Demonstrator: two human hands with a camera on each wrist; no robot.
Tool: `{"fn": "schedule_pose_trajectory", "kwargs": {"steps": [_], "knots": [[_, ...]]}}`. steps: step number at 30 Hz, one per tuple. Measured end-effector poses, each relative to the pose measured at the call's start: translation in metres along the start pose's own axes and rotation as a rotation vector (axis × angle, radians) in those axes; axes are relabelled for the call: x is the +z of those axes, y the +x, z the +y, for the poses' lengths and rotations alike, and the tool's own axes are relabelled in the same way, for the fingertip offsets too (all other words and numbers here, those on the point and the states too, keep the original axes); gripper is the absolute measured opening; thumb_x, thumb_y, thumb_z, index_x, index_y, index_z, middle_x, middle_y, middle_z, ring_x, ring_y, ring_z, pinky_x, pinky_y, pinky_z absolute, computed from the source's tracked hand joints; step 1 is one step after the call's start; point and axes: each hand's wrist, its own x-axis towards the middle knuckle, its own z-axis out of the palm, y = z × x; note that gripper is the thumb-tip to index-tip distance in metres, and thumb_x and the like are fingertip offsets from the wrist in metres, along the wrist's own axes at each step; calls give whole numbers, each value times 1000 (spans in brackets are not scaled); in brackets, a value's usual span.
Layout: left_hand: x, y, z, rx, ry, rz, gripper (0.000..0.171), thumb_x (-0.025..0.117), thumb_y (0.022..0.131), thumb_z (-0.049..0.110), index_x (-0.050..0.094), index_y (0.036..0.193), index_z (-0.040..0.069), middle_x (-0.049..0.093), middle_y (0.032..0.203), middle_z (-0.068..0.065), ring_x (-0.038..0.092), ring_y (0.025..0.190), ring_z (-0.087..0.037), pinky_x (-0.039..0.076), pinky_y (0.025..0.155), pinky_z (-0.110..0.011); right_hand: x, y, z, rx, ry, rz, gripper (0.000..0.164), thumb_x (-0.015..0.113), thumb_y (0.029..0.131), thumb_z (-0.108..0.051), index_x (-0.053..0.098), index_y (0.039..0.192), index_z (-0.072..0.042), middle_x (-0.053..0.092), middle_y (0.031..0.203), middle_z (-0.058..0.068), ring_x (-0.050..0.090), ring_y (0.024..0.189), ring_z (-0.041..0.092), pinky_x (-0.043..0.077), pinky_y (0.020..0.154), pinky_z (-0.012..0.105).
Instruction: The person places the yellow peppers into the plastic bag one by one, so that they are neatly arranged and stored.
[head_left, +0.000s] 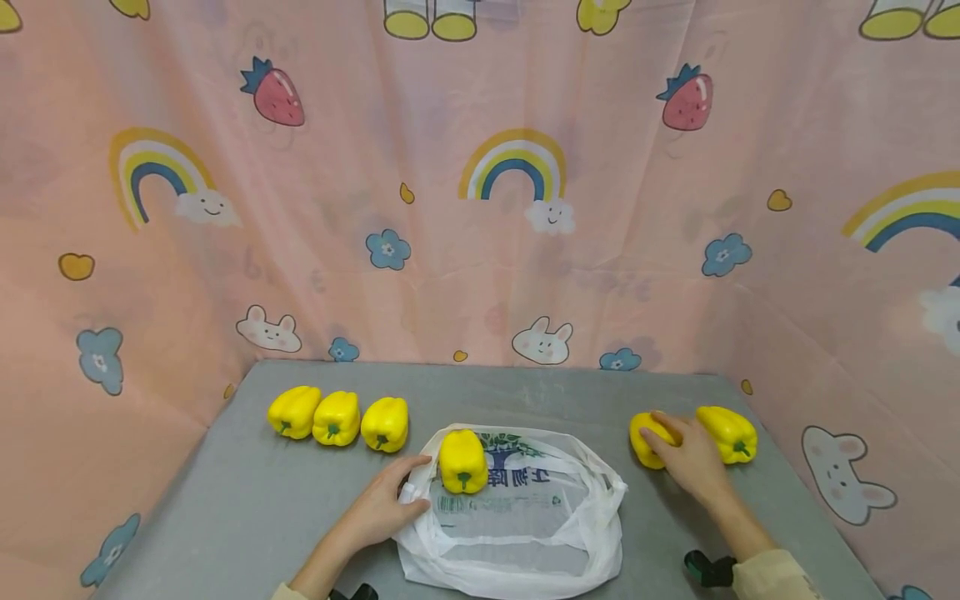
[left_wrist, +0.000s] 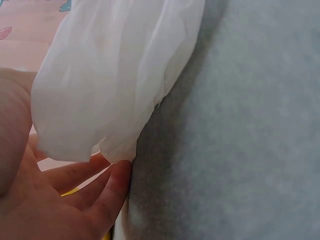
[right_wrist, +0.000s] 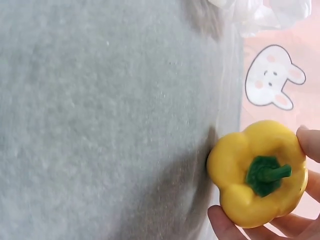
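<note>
While my right hand [head_left: 693,462] grasps a yellow pepper [right_wrist: 232,162], the white bag [head_left: 517,577] lies toward its eight o'clock, my left hand [head_left: 381,505] loosely touching it.

Left hand [head_left: 392,500] on white bag [head_left: 517,577], right hand [head_left: 692,458] around yellow bell pepper [head_left: 645,443]

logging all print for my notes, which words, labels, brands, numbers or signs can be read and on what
No text reads clearly.
White plastic bag: large blue characters, seemingly reversed, not legible.
Same bag: smaller print and a green patch, too small to read.
Pink curtain: pictures, with faint marks too blurred to read.
Yellow peppers: none visible.
</note>
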Motion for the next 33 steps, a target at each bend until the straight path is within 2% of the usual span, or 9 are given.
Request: {"fn": "schedule_pose_trajectory", "kwargs": {"steps": [11,24,33], "knots": [[0,-1,3,-17,-1,8,59,77,89,15,55,143,10,49,149,-19,43,139,-42,36,110,-63,5,-6,-11,0,52,27,63,56,104,-44,56,138,10,54,136,35,47,126,52,36,104,69],[-1,-2,4,11,-1,5,59,77,88,15,55,143,9,50,148,-19,44,138,-41,37,109,-62,12,-9,-21,24,88,28,64,58,102,-46,58,137,7,52,136,35,48,125,50,40,102,67],[-1,-2,4,6,-7,3,59,77,89,16,55,143,10,49,148,-20,43,138,-42,37,109,-63,10,-9,-41,-26,111,63,59,62,101,-44,61,134,5,57,131,32,53,120,48,44,98,65]]}}
